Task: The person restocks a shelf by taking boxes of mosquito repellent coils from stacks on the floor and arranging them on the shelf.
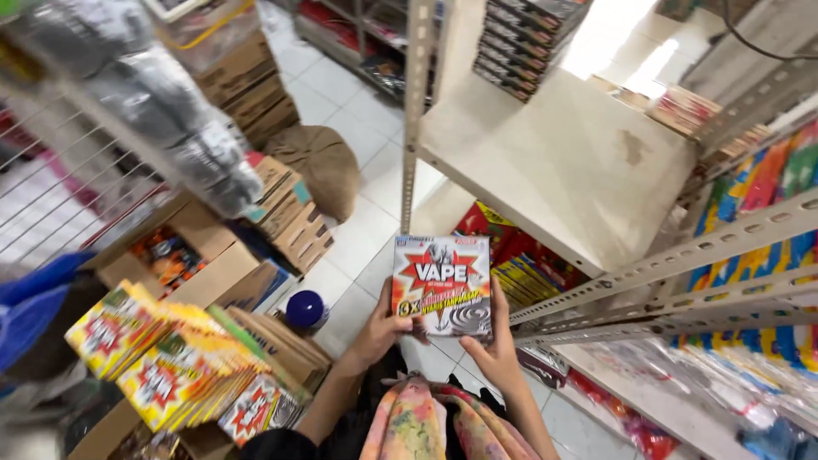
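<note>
Scarf (426, 422) nearest; above it left hand (381, 330) and right hand (497, 347) clasp box (442, 285) by its lower corners (face up, steadied), just below shelf (562, 162); yellow boxes (170, 366) left of shelf.

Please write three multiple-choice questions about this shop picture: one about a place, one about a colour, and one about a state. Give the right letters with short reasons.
1. Where are the yellow and red flat packets stacked?
A. In a brown cardboard carton at lower left
B. On the bare cream metal shelf
C. On the white tiled floor

2. What colour is the round cap near the floor?
A. Green
B. Dark blue
C. Orange

3. How is the red and grey flat cardboard box held?
A. By the left hand only
B. It lies on the shelf, untouched
C. By both hands, one at each side

Answers:
1 A, the packets stand in the brown cardboard carton.
2 B, the cap looks dark blue.
3 C, the left hand and the right hand grip opposite edges, below the bare cream metal shelf.
</note>
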